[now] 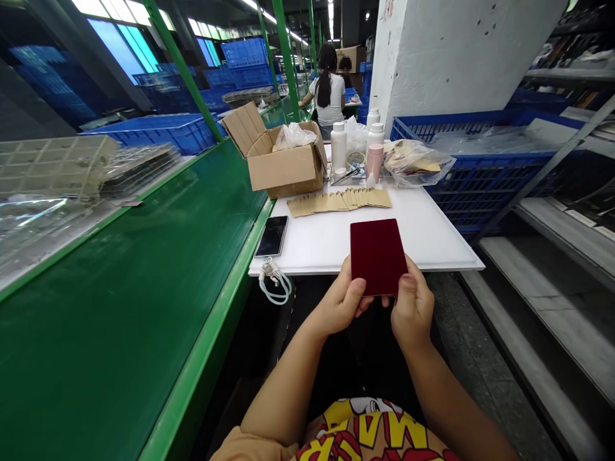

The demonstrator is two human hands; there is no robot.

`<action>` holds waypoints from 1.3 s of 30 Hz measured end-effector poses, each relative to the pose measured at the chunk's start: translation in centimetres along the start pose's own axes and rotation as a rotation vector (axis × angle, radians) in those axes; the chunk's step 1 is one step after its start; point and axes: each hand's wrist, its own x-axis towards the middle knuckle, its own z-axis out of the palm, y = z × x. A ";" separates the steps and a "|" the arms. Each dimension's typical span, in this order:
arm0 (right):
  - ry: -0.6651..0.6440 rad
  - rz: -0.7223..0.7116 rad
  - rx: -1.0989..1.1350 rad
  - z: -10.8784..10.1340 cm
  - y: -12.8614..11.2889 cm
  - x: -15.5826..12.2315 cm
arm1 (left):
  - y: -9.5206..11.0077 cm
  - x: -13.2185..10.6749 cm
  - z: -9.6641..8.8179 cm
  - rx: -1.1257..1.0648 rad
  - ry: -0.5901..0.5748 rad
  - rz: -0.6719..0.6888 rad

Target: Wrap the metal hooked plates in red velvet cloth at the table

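Observation:
Between both hands I hold a dark red, flat rectangular piece with a velvety-looking face (377,256). My left hand (342,297) grips its lower left corner, thumb on top and fingers underneath. At the lower right corner my right hand (414,303) pinches it the same way. The piece is tilted toward me over the near edge of the white table (317,246). Beyond it lies a fanned row of tan cards or small envelopes (340,201). What is under the red piece is hidden.
A phone (272,236) with a corded strap (275,282) lies at the table's left edge. Behind stand an open cardboard box (288,169), white bottles (339,147), a pink bottle (373,161) and a plastic bag (418,161). A green conveyor (144,275) runs along the left; blue crates (461,186) stand right.

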 end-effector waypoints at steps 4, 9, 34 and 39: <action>0.000 -0.029 -0.002 -0.4 0.2 0.2 | -0.1 -0.5 0.0 -0.061 -0.056 -0.049; 0.017 -0.090 -0.120 -0.5 0.2 -0.2 | 0.5 -0.3 -0.8 -0.072 -0.148 -0.041; -0.054 -0.081 -0.397 -2.1 0.0 1.6 | -2.2 0.1 1.1 0.143 0.324 -0.074; -0.261 -0.073 -0.332 -3.1 -0.6 3.4 | -2.6 -0.2 0.6 0.217 0.303 -0.072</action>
